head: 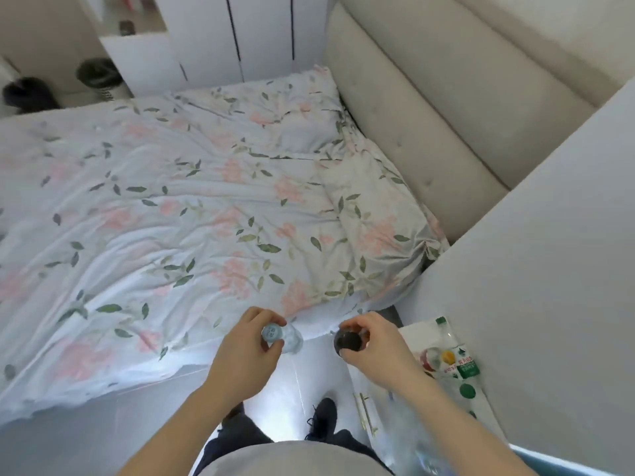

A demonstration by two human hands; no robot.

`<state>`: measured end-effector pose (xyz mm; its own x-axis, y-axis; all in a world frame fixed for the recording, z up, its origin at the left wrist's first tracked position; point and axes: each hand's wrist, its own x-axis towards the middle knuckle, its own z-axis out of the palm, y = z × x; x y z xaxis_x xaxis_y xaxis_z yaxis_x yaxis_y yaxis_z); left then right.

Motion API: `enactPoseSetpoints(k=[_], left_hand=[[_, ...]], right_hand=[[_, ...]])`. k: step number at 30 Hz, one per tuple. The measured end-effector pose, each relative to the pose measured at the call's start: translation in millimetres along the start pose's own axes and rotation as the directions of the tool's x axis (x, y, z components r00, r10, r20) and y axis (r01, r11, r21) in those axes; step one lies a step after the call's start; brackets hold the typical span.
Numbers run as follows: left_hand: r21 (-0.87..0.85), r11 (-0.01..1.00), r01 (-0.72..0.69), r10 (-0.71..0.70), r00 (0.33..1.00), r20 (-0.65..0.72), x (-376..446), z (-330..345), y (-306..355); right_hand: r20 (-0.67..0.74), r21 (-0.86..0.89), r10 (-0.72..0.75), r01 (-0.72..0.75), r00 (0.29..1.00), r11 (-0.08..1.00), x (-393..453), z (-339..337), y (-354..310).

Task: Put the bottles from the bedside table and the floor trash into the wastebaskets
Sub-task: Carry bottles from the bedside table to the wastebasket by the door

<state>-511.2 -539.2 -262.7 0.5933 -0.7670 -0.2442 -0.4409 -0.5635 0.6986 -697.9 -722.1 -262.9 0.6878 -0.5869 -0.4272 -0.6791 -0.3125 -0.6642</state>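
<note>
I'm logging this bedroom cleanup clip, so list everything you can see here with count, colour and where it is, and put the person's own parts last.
clear bottle: one, pale blue cap, held in the left hand over the floor by the bed
dark-capped bottle: one, dark cap, held in the right hand beside the bedside table
green-capped bottle: one, clear with green and red label, lying on the bedside table
bedside table: one, white, lower right
bed cover: one, white with pink flowers and green leaves, centre
headboard: one, cream, padded, upper right
wastebaskets: two, dark, on the floor upper left
wardrobe: one, white, top centre
shoes: dark, bottom centre
left hand: one
right hand: one
</note>
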Motion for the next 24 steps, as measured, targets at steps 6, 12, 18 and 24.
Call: enactPoseSetpoints(k=[6, 12, 18, 24], left_hand=[[-0.1, 0.983, 0.157, -0.178, 0.95, -0.255, -77.4, -67.1, -68.7], [-0.212, 0.929, 0.303, -0.365, 0.837, -0.408, -171.5, -140.8, -152.4], [-0.291, 0.874, 0.39, -0.486, 0.704, -0.517, -260.7, -215.0, -249.6], [-0.415, 0.808, 0.417, -0.589, 0.551, -0.591, -321.3, -271.2, -308.0]], right_hand=[[0.236, -0.135, -0.199, 0.235, 0.951, 0.963, 15.4, 55.8, -101.1], [0.427, -0.193, -0.351, 0.463, 0.833, 0.865, 9.4, 170.9, -217.8], [0.553, -0.157, -0.435, 0.602, 0.71, 0.783, -13.8, 288.7, -321.7], [0.644, -0.099, -0.488, 0.697, 0.589, 0.71, -29.8, 371.1, -414.7]])
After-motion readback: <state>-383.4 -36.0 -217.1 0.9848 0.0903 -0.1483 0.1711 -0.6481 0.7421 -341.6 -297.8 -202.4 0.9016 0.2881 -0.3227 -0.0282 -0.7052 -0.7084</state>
